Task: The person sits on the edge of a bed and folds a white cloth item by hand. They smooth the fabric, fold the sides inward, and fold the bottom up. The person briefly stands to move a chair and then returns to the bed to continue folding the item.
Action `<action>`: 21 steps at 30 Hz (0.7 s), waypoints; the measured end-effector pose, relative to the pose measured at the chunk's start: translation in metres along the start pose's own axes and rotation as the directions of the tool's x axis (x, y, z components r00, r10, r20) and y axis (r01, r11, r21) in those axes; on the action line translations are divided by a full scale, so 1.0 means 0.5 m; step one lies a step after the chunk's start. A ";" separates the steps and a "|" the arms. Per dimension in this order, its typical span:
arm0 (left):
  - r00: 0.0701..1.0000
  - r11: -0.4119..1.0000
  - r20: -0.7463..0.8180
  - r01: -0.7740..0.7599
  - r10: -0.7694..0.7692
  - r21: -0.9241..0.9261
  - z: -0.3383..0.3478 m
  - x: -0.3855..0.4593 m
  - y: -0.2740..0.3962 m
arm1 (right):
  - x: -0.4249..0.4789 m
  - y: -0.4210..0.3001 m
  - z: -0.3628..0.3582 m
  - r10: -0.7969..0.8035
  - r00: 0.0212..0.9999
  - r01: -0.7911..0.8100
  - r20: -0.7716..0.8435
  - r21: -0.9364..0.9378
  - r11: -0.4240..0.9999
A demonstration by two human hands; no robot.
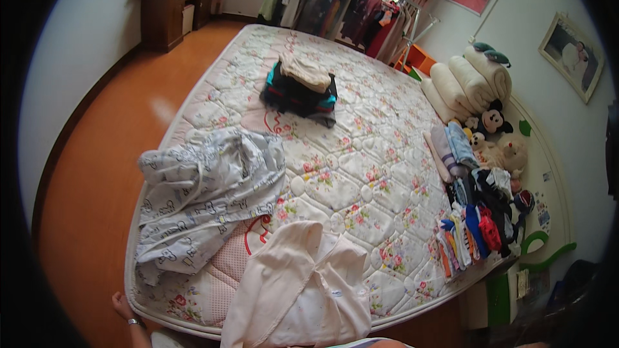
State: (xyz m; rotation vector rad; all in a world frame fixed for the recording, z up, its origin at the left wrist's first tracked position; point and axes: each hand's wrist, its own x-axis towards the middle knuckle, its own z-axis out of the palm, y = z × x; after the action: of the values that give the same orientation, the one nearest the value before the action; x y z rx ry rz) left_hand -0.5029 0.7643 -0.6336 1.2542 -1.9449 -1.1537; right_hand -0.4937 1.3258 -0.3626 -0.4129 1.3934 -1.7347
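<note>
My left hand point(122, 305), with a metal watch on its wrist, is at the near left corner of the floral quilted mattress point(319, 193). Its fingers are small and partly hidden, so their grip is unclear. My right hand is out of view. Before me a cream hooded jacket point(285, 270) lies spread at the mattress's near edge, with a white lining showing. Left of it a crumpled white printed garment point(193, 208) with cartoon figures lies near the side edge. Farther back rises a stack of folded dark clothes point(297, 99), topped by a beige folded garment point(304, 71).
Folded colourful clothes point(466, 237), plush toys point(500, 142) and rolled cream quilts point(466, 84) line the headboard point(556, 193). A loaded clothes rack point(333, 5) stands behind the mattress. Orange-brown floor point(111, 154) runs along the left, towards a wooden dresser point(164, 17).
</note>
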 end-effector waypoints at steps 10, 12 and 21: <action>0.943 0.924 -0.244 0.289 -0.228 0.252 -0.349 -0.198 0.078 | 0.114 -0.260 0.164 0.182 0.983 -0.161 0.034 -0.333 0.929; 0.893 0.886 -0.149 0.445 -0.425 0.134 -0.428 -0.227 0.219 | 0.151 -0.313 0.219 0.210 0.976 -0.164 0.062 -0.427 0.889; 0.639 0.600 0.054 0.744 -0.767 -0.294 -0.726 -0.133 0.282 | 0.385 -0.454 0.507 0.328 0.906 -0.006 0.268 -0.766 0.643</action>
State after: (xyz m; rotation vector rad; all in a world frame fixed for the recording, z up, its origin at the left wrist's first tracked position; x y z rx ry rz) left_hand -0.2479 0.7202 -0.3347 1.9973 -1.0729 -1.6769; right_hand -0.5201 1.0203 -0.1200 -0.9852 1.7336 -0.7606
